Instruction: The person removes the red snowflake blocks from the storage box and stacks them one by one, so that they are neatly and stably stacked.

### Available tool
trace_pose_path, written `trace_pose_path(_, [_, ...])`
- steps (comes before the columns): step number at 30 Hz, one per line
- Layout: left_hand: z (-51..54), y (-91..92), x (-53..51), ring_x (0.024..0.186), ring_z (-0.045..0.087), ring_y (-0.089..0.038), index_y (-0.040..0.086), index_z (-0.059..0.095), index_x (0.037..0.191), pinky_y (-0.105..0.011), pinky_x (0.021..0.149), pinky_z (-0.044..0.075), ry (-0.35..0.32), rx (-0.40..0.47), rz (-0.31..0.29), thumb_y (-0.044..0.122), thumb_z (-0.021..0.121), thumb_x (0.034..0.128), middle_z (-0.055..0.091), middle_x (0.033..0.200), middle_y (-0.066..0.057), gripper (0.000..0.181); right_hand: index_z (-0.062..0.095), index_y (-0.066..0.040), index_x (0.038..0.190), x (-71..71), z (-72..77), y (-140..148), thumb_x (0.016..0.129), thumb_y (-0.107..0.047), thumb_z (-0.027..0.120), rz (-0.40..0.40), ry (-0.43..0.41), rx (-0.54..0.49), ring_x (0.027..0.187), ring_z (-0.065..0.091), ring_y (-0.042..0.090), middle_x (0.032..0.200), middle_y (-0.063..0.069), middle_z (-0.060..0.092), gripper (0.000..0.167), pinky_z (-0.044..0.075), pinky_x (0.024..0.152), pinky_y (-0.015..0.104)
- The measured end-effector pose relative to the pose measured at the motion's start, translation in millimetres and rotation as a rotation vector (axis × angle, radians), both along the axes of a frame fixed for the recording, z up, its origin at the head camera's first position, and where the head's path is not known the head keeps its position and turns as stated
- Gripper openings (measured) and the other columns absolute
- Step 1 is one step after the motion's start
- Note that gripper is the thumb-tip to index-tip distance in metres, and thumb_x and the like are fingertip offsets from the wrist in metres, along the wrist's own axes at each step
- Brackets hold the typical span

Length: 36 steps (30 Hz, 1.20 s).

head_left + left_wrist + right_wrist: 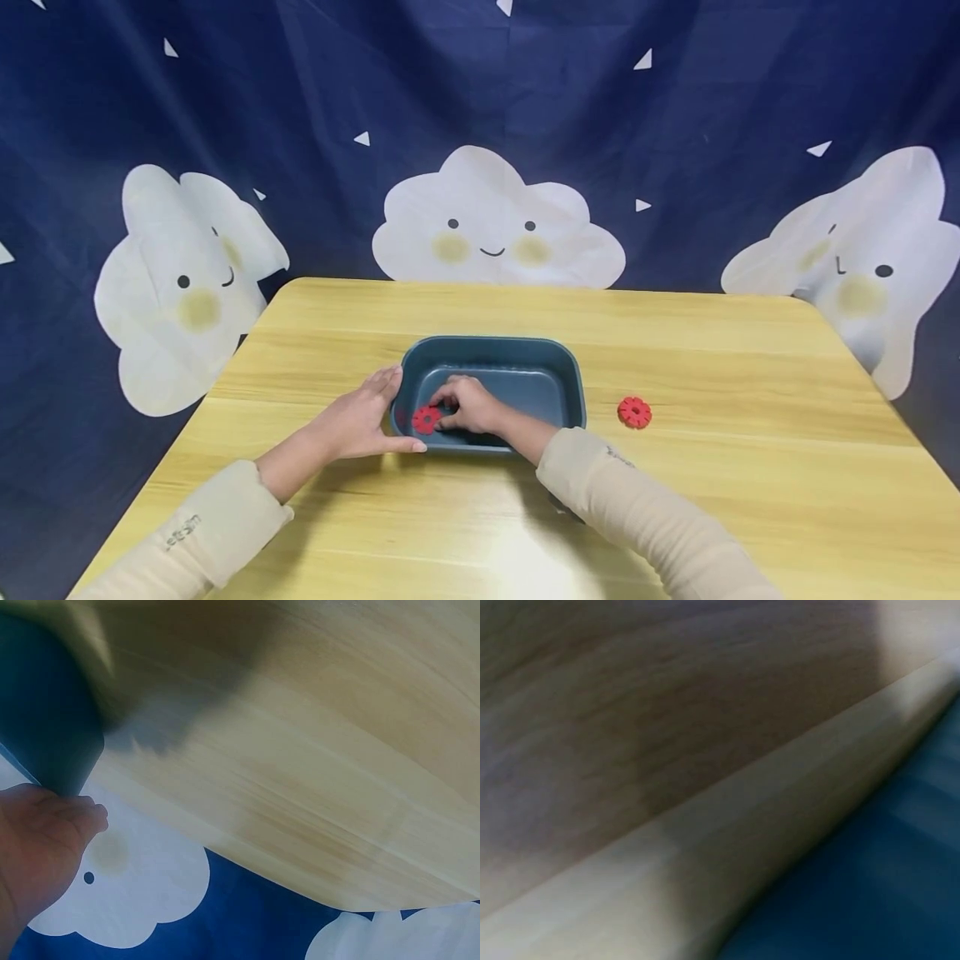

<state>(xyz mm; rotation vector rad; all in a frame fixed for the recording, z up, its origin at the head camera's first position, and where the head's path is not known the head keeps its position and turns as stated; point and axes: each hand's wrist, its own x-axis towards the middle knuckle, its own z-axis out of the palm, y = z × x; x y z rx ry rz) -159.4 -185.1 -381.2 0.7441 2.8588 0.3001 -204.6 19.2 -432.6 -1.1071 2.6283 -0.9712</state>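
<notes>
A dark blue-green rectangular basin (517,446) stands on the wooden table. Inside it, near its left end, my right hand (476,407) pinches a red notched toy disc (426,419) between thumb and fingers. My left hand (363,419) lies against the basin's left front corner, fingers along the left wall and thumb stretched along the front rim. The left wrist view shows that left hand (45,851) touching the basin (56,712). A second red notched disc (634,412) lies flat on the table, right of the basin. In the right wrist view neither hand nor disc appears, only the blurred basin (862,892) and table.
The pale wooden table (750,483) has rounded far corners. Behind it hangs a dark blue curtain (315,100) printed with white smiling clouds and small triangles. The basin's walls rise around my right hand.
</notes>
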Motion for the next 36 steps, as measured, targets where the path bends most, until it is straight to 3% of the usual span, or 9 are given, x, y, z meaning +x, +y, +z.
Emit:
trace_pose_path(7, [0.6, 0.3, 0.3, 0.137, 0.03, -0.038, -0.009, 0.025, 0.142, -0.049, 0.1, 0.04, -0.009, 0.004, 0.011, 0.074, 0.059, 0.0688, 0.027, 0.149, -0.025, 0.116, 0.072, -0.003, 0.091, 1.3, -0.4, 0, 0.072, -0.012, 0.078, -0.017, 0.023, -0.019, 0.073, 0.055, 0.016, 0.079, 0.007, 0.062, 0.022, 0.043, 0.064, 0.015])
trace_pose_path(15, [-0.6, -0.1, 2.6, 0.136, 0.031, -0.038, -0.008, 0.025, 0.143, -0.05, 0.098, 0.042, -0.015, 0.006, 0.016, 0.074, 0.059, 0.0684, 0.028, 0.148, -0.025, 0.116, 0.07, 0.001, 0.088, 4.6, 1.5, 0, 0.072, -0.013, 0.079, -0.097, -0.086, -0.062, 0.07, 0.053, 0.013, 0.076, 0.008, 0.061, 0.023, 0.044, 0.063, 0.017])
trace_pose_path(26, [-0.7, 1.0, 3.9, 0.136, 0.031, -0.039, -0.008, 0.025, 0.143, -0.051, 0.099, 0.041, -0.018, 0.01, 0.015, 0.072, 0.061, 0.069, 0.028, 0.148, -0.025, 0.115, 0.069, 0.002, 0.088, 4.1, 13.6, 12, 0.073, -0.008, 0.076, -0.123, -0.189, -0.031, 0.07, 0.053, 0.009, 0.076, 0.009, 0.065, 0.02, 0.043, 0.062, 0.016])
trace_pose_path(36, [2.0, 1.1, 1.5, 0.136, 0.031, -0.039, -0.007, 0.024, 0.143, -0.05, 0.1, 0.04, -0.012, -0.001, 0.014, 0.072, 0.06, 0.0697, 0.027, 0.149, -0.025, 0.114, 0.069, 0.002, 0.086, 3.0, 18.8, 27, 0.072, -0.009, 0.077, -0.093, -0.12, -0.003, 0.069, 0.054, 0.009, 0.075, 0.008, 0.064, 0.02, 0.043, 0.062, 0.015])
